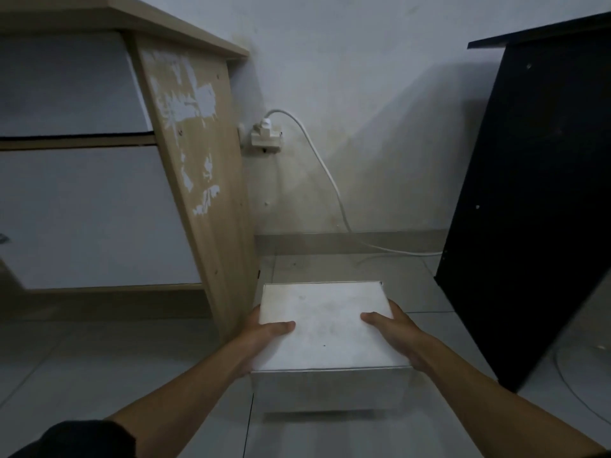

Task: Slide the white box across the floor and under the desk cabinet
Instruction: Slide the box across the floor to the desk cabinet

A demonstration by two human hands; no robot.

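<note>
- Nearest: left hand [264, 335] and right hand [393, 328] clamp the white box [327, 328] from opposite sides. Thumbs lie on the lid, fingers wrap down the side walls out of sight. Both hands are closed on the box.
- The box sits in the gap between the desk cabinet [205, 180] on the left and a black panel [535, 200] on the right. Its left edge is just beside the cabinet's wooden side panel. A soft shadow shows under the front face; can't tell if it rests on the tiled floor [99, 365] or is slightly lifted.
- Handling, my read: cardboard with a lid, stiff enough to push, probably light to moderate. Smooth tile should let it slide easily.
- Grip advice: hold low on the side walls. Pressing the lid's middle could flex it.
- The gap under the cabinet is left of the box, beneath the white drawer fronts. It looks low; clearance for the box is uncertain.
- Far: white cable [327, 173] drops from a wall socket [266, 137] and runs along the floor behind the box. Snag risk only if pushed straight ahead.
</note>
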